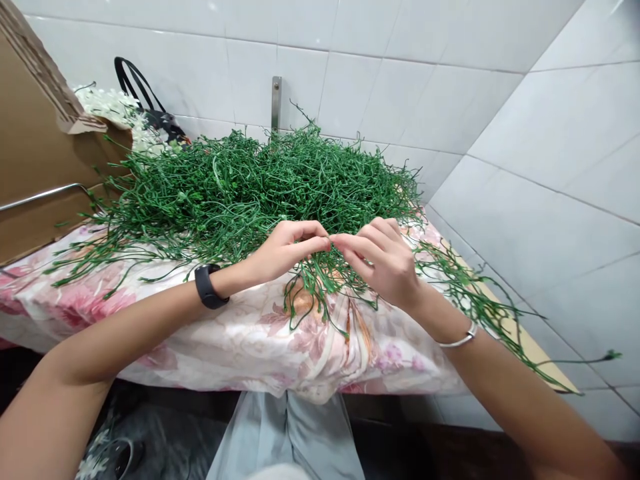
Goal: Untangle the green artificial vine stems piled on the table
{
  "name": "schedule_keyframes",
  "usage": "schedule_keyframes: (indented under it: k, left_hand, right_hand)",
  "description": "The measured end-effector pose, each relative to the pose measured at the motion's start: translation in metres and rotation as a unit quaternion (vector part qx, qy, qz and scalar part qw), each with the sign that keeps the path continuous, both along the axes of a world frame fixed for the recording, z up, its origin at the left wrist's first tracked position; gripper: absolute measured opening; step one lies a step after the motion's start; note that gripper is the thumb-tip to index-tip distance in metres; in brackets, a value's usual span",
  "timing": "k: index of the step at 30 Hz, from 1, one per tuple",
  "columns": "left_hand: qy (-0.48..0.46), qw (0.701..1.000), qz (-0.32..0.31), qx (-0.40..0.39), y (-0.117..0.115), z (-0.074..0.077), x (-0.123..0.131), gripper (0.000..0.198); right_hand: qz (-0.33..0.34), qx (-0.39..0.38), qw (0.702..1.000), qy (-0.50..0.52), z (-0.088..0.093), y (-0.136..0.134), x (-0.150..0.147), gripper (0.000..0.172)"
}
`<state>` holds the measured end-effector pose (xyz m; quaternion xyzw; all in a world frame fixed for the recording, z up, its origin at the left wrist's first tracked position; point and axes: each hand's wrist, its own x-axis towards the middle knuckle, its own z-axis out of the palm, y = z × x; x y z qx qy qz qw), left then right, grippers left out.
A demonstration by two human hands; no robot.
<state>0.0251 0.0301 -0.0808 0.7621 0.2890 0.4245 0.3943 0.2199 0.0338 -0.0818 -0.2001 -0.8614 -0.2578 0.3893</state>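
left hand [283, 252] grip pinching green stem [320, 280] | right hand [383, 261] grip pinching same stem, fingertips meeting | stem sprigs hang just below grips | green stem pile [260, 180] behind grips on floral-cloth desk [240, 340]

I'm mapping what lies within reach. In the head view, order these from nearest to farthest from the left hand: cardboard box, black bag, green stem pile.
From the left hand:
1. Green stem pile, touching it, just behind the fingers.
2. Black bag, far back left by the wall.
3. Cardboard box, far left edge.
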Motion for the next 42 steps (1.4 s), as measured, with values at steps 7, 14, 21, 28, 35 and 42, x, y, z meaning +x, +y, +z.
schedule_keyframes:
  k: [7, 14, 21, 28, 35, 42]
  left_hand:
    - [-0.032, 0.997, -0.029, -0.066, -0.001, 0.000, 0.001, 0.014]
    - [0.052, 0.994, 0.017, 0.090, -0.001, 0.002, -0.002, 0.017]
    - [0.136, 0.940, 0.090, 0.300, 0.001, -0.003, -0.002, 0.015]
    - [0.133, 0.950, 0.085, 0.269, -0.001, -0.003, -0.003, 0.023]
    - [0.071, 0.986, 0.075, 0.130, -0.001, -0.004, 0.000, 0.027]
    - [0.017, 0.997, 0.059, 0.054, 0.003, -0.006, 0.001, 0.028]
  right_hand:
    - [-0.017, 0.081, 0.996, -0.015, 0.007, -0.001, 0.007, 0.035]
    - [0.014, -0.189, 0.978, 0.091, 0.007, -0.008, -0.002, 0.004]
    - [0.116, -0.592, 0.744, 0.286, 0.006, -0.009, -0.010, 0.021]
    - [0.117, -0.603, 0.741, 0.271, 0.006, -0.007, -0.011, 0.023]
    - [0.040, -0.422, 0.878, 0.221, 0.000, -0.015, -0.014, 0.023]
    - [0.051, -0.355, 0.920, 0.156, -0.004, -0.019, -0.016, 0.036]
